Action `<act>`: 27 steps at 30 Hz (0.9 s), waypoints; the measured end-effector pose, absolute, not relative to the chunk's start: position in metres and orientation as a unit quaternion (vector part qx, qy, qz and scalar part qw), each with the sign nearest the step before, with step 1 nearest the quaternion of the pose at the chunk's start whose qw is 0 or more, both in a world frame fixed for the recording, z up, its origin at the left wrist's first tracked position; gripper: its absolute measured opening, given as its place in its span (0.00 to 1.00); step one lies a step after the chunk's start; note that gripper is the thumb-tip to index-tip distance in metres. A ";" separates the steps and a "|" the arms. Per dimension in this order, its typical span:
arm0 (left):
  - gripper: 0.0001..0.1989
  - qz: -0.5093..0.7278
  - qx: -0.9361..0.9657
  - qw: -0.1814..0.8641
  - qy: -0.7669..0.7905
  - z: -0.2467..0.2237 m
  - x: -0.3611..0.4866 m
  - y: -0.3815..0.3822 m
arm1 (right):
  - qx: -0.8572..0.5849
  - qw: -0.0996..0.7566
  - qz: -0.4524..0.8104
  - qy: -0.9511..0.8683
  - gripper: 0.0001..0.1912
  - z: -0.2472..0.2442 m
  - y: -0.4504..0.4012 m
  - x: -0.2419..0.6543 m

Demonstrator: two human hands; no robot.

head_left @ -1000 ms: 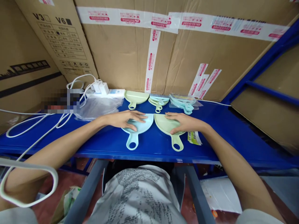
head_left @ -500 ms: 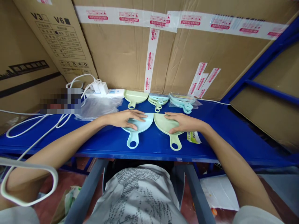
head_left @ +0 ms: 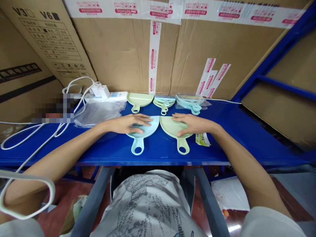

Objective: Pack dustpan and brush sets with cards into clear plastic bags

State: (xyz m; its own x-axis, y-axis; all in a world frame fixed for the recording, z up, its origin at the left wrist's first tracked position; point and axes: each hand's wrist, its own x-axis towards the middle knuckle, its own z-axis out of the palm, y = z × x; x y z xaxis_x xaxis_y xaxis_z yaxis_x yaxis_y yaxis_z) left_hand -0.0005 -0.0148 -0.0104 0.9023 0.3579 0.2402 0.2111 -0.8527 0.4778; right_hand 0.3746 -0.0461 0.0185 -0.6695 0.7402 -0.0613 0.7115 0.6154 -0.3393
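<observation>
A light blue dustpan (head_left: 148, 130) and a light green dustpan (head_left: 170, 125) lie side by side on the blue table, their handles pointing toward me. My left hand (head_left: 132, 123) rests over the left part of the blue one with fingers spread. Over the right part of the green one lies my right hand (head_left: 189, 123), thumb and fingers apart. Neither hand is wrapped round a dustpan. Just right of the green one is a small yellow and white packet (head_left: 202, 139), partly behind my right wrist.
Along the back stand another green dustpan (head_left: 139, 99), a stack of green and blue ones (head_left: 164, 104) and bagged blue ones (head_left: 192, 103). Plastic bags (head_left: 98, 113), white chargers (head_left: 101, 91) and loose cables are at left. Cardboard (head_left: 123, 56) walls the back.
The view has shifted slightly, so everything appears a little higher and further left. Both hands keep nearly the same places on the dustpans.
</observation>
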 end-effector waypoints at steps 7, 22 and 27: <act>0.15 0.298 0.917 0.073 0.255 0.007 -0.018 -0.002 | -0.413 0.275 0.083 -0.865 0.27 0.038 -0.035 0.359; 0.12 0.268 0.901 -0.017 0.342 -0.026 -0.020 0.034 | -0.413 0.045 -0.039 -0.909 0.14 0.025 0.015 0.299; 0.12 0.275 0.899 -0.009 0.342 -0.027 -0.020 0.033 | -0.411 0.031 -0.050 -0.910 0.12 0.024 0.021 0.300</act>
